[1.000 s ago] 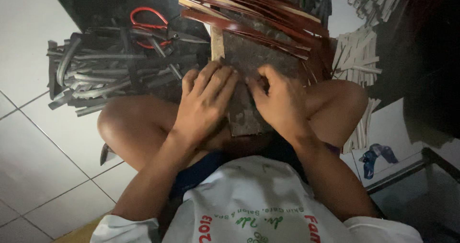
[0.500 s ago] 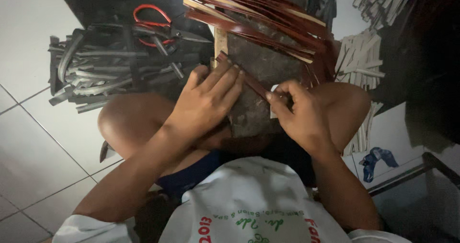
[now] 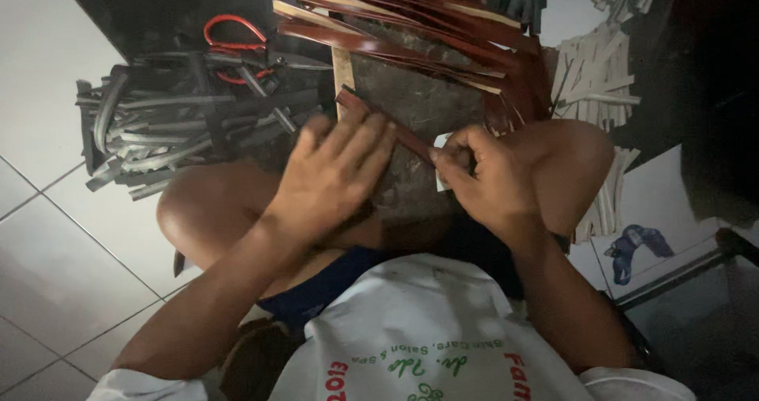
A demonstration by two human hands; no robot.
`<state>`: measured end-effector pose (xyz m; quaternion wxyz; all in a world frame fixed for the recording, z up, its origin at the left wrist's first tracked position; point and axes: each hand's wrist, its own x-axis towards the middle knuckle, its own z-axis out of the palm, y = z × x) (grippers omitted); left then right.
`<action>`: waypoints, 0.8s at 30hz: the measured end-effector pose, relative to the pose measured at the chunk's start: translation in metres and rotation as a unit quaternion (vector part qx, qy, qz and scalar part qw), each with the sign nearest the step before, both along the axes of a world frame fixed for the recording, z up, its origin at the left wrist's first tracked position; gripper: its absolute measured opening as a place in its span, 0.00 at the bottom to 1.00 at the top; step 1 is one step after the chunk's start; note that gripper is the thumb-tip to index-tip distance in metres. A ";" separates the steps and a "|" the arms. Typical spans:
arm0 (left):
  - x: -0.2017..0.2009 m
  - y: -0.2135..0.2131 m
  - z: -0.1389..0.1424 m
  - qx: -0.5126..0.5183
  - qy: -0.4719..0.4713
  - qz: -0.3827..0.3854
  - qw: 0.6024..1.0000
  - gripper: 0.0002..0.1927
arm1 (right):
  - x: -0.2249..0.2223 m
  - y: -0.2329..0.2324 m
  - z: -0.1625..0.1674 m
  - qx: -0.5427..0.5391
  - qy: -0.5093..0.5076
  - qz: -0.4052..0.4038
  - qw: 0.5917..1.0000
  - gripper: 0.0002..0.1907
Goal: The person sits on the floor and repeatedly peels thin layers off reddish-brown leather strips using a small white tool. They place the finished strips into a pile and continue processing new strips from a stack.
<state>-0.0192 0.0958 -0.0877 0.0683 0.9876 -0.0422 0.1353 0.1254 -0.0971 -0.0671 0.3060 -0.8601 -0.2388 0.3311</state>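
I sit cross-legged on the floor with a dark wooden board (image 3: 411, 100) lying across my lap. On the board lies a thin dark-red strip (image 3: 407, 138), running from upper left to lower right. My left hand (image 3: 336, 172) presses flat on the strip's left end, fingers together. My right hand (image 3: 478, 175) pinches the strip's right end together with a small white blade-like piece (image 3: 439, 181). A fan of similar red-brown strips (image 3: 427, 21) rests on the far end of the board.
A pile of grey strips (image 3: 174, 124) lies on the tile floor at the left, with red-handled scissors (image 3: 233, 41) behind it. Pale strips (image 3: 601, 77) are heaped at the right. A blue figure (image 3: 636, 247) shows on a sheet at the lower right.
Both hands lay flat on the board a second ago. Since then the right hand has lifted and pinched the red strip's end, while the left hand shifted up along the strip.
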 end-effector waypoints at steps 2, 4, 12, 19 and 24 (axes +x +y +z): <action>0.001 -0.007 0.000 0.000 0.007 -0.004 1.000 0.22 | 0.002 -0.001 -0.002 -0.011 -0.004 0.012 1.000 0.11; 0.002 -0.015 0.000 -0.025 0.016 0.006 1.000 0.25 | 0.001 -0.001 -0.005 0.006 -0.006 0.004 1.000 0.12; 0.002 -0.015 0.004 0.002 0.005 0.008 1.000 0.24 | -0.005 0.010 -0.012 -0.024 -0.098 0.022 0.995 0.14; 0.009 -0.010 0.006 -0.013 -0.006 -0.001 1.000 0.22 | -0.003 0.021 -0.021 0.045 -0.131 0.051 0.989 0.13; 0.008 -0.012 0.007 0.000 0.002 0.003 1.000 0.22 | -0.004 -0.009 -0.007 0.046 -0.018 0.009 0.999 0.10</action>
